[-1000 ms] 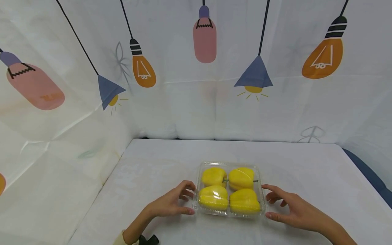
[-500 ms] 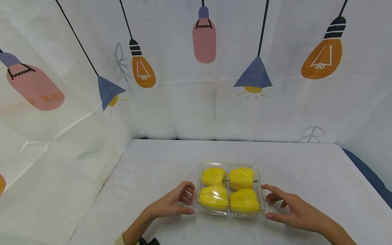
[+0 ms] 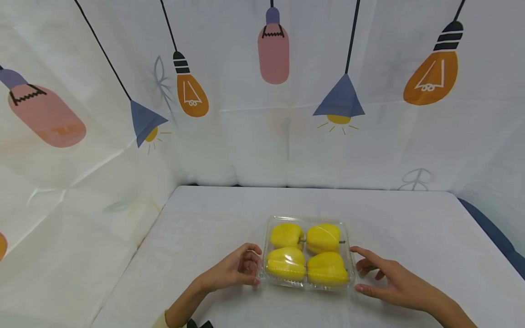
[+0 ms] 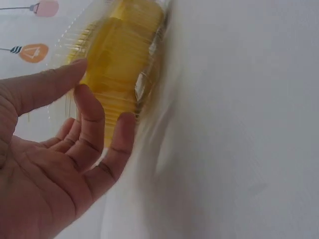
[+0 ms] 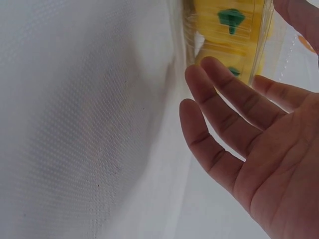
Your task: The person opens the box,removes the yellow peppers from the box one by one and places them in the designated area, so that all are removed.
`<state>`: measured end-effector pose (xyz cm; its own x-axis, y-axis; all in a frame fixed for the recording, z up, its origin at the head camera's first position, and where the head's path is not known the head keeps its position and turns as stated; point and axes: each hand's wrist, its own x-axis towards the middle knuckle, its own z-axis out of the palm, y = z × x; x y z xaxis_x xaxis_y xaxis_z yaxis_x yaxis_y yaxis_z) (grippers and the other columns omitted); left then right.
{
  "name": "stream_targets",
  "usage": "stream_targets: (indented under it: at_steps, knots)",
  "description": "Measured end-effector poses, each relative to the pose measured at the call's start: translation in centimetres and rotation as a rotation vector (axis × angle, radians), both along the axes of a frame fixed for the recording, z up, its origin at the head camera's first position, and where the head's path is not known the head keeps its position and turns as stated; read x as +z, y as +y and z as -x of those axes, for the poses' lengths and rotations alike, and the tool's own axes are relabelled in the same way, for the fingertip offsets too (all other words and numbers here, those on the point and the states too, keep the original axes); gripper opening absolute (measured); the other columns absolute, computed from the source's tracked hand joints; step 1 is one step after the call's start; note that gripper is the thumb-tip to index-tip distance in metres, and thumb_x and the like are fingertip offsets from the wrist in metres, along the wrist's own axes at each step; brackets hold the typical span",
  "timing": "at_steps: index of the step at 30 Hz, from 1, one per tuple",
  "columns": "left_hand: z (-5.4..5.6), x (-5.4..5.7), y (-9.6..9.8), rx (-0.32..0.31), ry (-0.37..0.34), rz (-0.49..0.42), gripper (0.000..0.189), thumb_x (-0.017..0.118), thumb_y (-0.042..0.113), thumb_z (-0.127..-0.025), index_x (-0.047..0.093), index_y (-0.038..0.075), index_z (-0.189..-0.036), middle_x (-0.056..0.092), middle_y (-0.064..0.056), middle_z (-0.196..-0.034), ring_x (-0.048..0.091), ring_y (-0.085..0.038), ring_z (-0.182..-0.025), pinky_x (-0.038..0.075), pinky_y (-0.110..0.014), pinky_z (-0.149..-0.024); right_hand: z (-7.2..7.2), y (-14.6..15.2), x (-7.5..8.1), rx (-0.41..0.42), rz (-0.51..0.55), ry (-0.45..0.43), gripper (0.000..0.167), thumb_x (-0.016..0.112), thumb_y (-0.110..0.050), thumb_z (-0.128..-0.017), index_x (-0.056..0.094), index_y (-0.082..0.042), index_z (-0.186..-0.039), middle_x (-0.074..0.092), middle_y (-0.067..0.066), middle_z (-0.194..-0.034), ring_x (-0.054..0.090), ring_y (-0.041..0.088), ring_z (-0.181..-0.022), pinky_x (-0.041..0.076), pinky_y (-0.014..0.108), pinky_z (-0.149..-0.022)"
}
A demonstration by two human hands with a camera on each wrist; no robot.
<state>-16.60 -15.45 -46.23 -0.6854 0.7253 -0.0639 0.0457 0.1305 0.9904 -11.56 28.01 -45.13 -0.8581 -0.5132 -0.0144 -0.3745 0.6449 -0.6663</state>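
Note:
A clear plastic clamshell box (image 3: 305,219) sits on the white table, its lid down over several yellow bell peppers (image 3: 324,238). At the box's left side is my left hand (image 3: 234,269), fingers loosely bent and fingertips close to the rim; whether they touch it is unclear. My right hand (image 3: 387,279) lies along the right side, index fingertip at the edge and thumb lower down. In the left wrist view the thumb and fingers stand in front of the box's side (image 4: 114,59). The right wrist view shows spread fingers (image 5: 227,112) beside the box, with green stems (image 5: 232,19) inside.
The white table (image 3: 229,207) reaches back to a white curtain (image 3: 246,146) printed with lamps and bulbs. Something dark blue (image 3: 492,232) shows past the table's right edge. A small black object (image 3: 201,324) is near my left wrist at the bottom.
The left hand's fingers have curled in slightly more beside the box. Box and right hand stay where they were.

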Motion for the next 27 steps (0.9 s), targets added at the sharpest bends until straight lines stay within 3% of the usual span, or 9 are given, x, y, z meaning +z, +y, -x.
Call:
stream_targets:
  at_steps: [5, 10, 16, 23, 27]
  knots:
    - [0.06, 0.14, 0.05, -0.007, -0.102, -0.046, 0.057, 0.07, -0.006, -0.086, 0.036, -0.008, -0.132, 0.06, -0.017, -0.106, 0.062, -0.018, -0.083, 0.055, -0.03, -0.077, -0.01, -0.03, 0.17, 0.002, -0.001, -0.012, 0.078, 0.071, -0.04, -0.09, 0.032, -0.011, -0.151, 0.064, -0.007, -0.112, 0.061, 0.006, -0.095, 0.052, 0.027, -0.07]
    - [0.0, 0.51, 0.2, 0.01, -0.151, -0.036, 0.055, 0.071, -0.005, -0.085, 0.039, -0.003, -0.13, 0.064, -0.014, -0.099, 0.066, -0.02, -0.08, 0.056, -0.031, -0.076, 0.04, 0.0, 0.31, 0.008, 0.004, -0.018, 0.077, 0.071, -0.04, -0.091, 0.032, -0.012, -0.151, 0.064, -0.006, -0.112, 0.061, 0.007, -0.096, 0.052, 0.027, -0.07]
    - [-0.06, 0.65, 0.36, 0.06, -0.157, -0.007, 0.053, 0.074, -0.002, -0.083, 0.045, 0.0, -0.127, 0.068, -0.012, -0.094, 0.062, -0.017, -0.073, 0.053, -0.025, -0.069, 0.02, 0.07, 0.49, 0.018, 0.01, -0.017, 0.076, 0.07, -0.038, -0.091, 0.032, -0.01, -0.151, 0.065, -0.006, -0.112, 0.061, 0.008, -0.096, 0.052, 0.027, -0.07]
    - [-0.07, 0.35, 0.54, 0.08, -0.22, -0.02, 0.047, 0.073, -0.003, -0.082, 0.048, -0.003, -0.122, 0.068, -0.01, -0.093, 0.056, -0.012, -0.065, 0.047, -0.023, -0.059, -0.07, 0.06, 0.61, 0.023, 0.015, -0.038, 0.075, 0.069, -0.038, -0.092, 0.032, -0.01, -0.151, 0.065, -0.005, -0.113, 0.061, 0.007, -0.097, 0.052, 0.028, -0.07]
    - [-0.22, 0.43, 0.84, 0.103, -0.214, -0.015, 0.041, 0.071, -0.006, -0.083, 0.052, -0.005, -0.119, 0.066, -0.009, -0.091, 0.05, -0.01, -0.062, 0.043, -0.021, -0.056, -0.07, 0.03, 0.53, 0.028, 0.018, -0.038, 0.074, 0.069, -0.037, -0.093, 0.031, -0.01, -0.151, 0.065, -0.007, -0.111, 0.061, 0.007, -0.096, 0.052, 0.028, -0.071]
